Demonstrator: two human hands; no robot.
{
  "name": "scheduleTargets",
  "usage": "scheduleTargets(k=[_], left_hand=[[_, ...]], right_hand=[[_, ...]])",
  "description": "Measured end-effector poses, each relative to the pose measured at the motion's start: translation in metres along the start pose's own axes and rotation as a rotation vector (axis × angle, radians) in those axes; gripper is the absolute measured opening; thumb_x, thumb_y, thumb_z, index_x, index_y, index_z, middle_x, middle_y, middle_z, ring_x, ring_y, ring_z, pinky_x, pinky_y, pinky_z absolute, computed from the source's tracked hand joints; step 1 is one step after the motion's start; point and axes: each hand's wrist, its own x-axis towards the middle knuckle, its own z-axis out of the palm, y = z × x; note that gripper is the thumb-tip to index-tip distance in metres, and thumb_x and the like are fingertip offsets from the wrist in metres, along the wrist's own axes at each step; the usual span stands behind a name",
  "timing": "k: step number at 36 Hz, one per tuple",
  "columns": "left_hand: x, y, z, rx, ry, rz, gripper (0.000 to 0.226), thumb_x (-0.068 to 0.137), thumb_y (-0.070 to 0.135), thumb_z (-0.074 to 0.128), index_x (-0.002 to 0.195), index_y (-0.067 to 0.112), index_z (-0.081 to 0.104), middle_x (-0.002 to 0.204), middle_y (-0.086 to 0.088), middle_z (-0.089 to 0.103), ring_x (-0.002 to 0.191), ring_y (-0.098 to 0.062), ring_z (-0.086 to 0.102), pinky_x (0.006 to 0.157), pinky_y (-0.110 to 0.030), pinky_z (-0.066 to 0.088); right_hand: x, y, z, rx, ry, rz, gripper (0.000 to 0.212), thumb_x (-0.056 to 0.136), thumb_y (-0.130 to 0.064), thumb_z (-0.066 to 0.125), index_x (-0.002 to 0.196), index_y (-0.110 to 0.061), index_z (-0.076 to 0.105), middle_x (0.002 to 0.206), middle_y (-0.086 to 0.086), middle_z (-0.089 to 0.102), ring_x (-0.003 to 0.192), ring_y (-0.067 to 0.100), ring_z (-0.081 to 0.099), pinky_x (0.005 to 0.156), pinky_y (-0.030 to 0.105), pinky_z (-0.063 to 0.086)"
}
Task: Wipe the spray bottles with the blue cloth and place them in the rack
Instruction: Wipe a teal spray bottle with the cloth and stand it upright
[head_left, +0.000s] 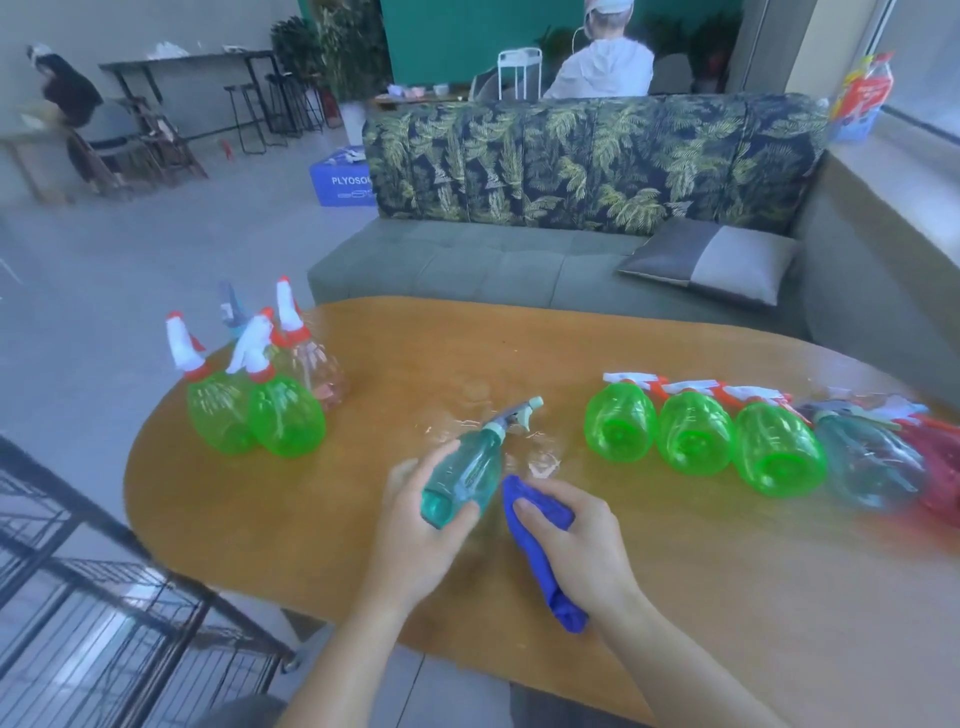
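Head view: the left hand (415, 525) holds a teal spray bottle (465, 470) tilted above the wooden table (727, 597), fingers curled under its body and thumb laid along the near side, the base toward the palm and the nozzle pointing up and away from the fingertips. The right hand (576, 540) grips a bunched blue cloth (540, 551), fingers wrapped over the top of it; one end of the cloth pokes out past the fingertips and sits just beside the bottle's lower body, though whether it touches cannot be told. The other end hangs below the wrist.

Off beyond the right hand's knuckles, a row of bottles lies on its side: three green bottles (696, 441) close together, then a teal bottle (867, 467) and a red bottle (940, 467) at the table's edge, the last two blurred. Well out past the left hand's fingers, near the far left edge of the table, stands an upright cluster of bottles (260, 400), two green in front, a clear pinkish one and a bluish-topped one behind. A black wire rack (104, 613) stands on the floor below and outside the left forearm. A sofa (571, 208) with a grey cushion (711, 260) sits behind the table.
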Motion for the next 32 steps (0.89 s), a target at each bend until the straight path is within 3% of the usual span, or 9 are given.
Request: scheduleTargets(k=[3,5,9,14,18,24,28,32], left_hand=[[-0.002,0.0,-0.006,0.049,0.001,0.001,0.063,0.083,0.032,0.081,0.136,0.052,0.055,0.133,0.015,0.051,0.124,0.014,0.048,0.094,0.003,0.031],[0.001,-0.001,-0.008,0.096,-0.001,-0.015,0.065,0.083,0.037,0.087,0.137,0.048,0.051,0.132,0.017,0.05,0.121,0.009,0.051,0.093,-0.003,0.035],[0.012,-0.001,-0.011,0.163,0.008,-0.045,0.071,0.078,0.048,0.091,0.133,0.04,0.047,0.129,0.015,0.055,0.115,-0.008,0.057,0.092,-0.029,0.047],[0.012,-0.003,-0.01,0.16,0.03,-0.052,0.075,0.082,0.044,0.087,0.145,0.05,0.048,0.132,0.02,0.061,0.121,-0.006,0.057,0.102,-0.032,0.049],[0.002,-0.001,-0.005,-0.074,0.058,-0.079,0.064,0.081,0.039,0.088,0.132,0.061,0.055,0.125,0.03,0.067,0.12,-0.002,0.064,0.107,-0.037,0.053],[-0.022,0.013,0.011,-0.662,0.113,-0.2,0.056,0.085,0.03,0.088,0.134,0.047,0.068,0.132,0.018,0.073,0.128,-0.015,0.069,0.11,-0.053,0.056],[-0.04,0.021,0.023,-0.905,0.067,-0.23,0.056,0.083,0.03,0.081,0.136,0.045,0.068,0.14,0.002,0.072,0.127,-0.026,0.07,0.091,-0.043,0.061],[-0.048,0.017,0.024,-0.839,-0.004,-0.151,0.068,0.08,0.045,0.085,0.145,0.044,0.062,0.149,0.006,0.066,0.14,-0.024,0.061,0.116,-0.059,0.049]], right_hand=[[-0.004,-0.004,0.013,-0.027,-0.026,-0.031,0.022,0.097,-0.026,0.073,0.099,-0.047,0.074,0.09,-0.027,0.076,0.085,-0.002,0.071,0.079,0.019,0.055],[-0.006,-0.006,0.018,-0.04,-0.036,-0.045,0.025,0.097,-0.026,0.072,0.095,-0.05,0.071,0.086,-0.026,0.076,0.081,0.0,0.071,0.075,0.019,0.056],[-0.005,-0.006,0.019,-0.026,-0.035,-0.023,0.018,0.098,-0.027,0.072,0.108,-0.041,0.076,0.088,-0.022,0.077,0.079,0.001,0.072,0.071,0.021,0.053],[-0.007,-0.003,0.01,-0.019,-0.015,0.011,0.02,0.097,-0.024,0.071,0.11,-0.039,0.077,0.089,-0.021,0.077,0.079,0.0,0.071,0.071,0.019,0.051],[-0.012,-0.007,0.002,0.024,-0.044,0.064,0.035,0.095,-0.01,0.062,0.103,-0.041,0.075,0.085,-0.009,0.078,0.068,0.008,0.068,0.062,0.023,0.053],[-0.023,-0.011,-0.007,0.109,0.011,0.068,0.03,0.096,-0.011,0.067,0.112,-0.036,0.072,0.095,-0.006,0.078,0.074,0.02,0.072,0.062,0.031,0.056],[-0.035,-0.02,-0.013,0.172,0.001,0.027,0.025,0.099,-0.012,0.066,0.108,-0.033,0.075,0.095,0.001,0.077,0.071,0.017,0.067,0.06,0.032,0.052],[-0.042,-0.022,-0.013,0.243,0.027,0.023,0.023,0.102,-0.011,0.065,0.115,-0.027,0.076,0.104,0.003,0.078,0.079,0.016,0.068,0.066,0.029,0.054]])
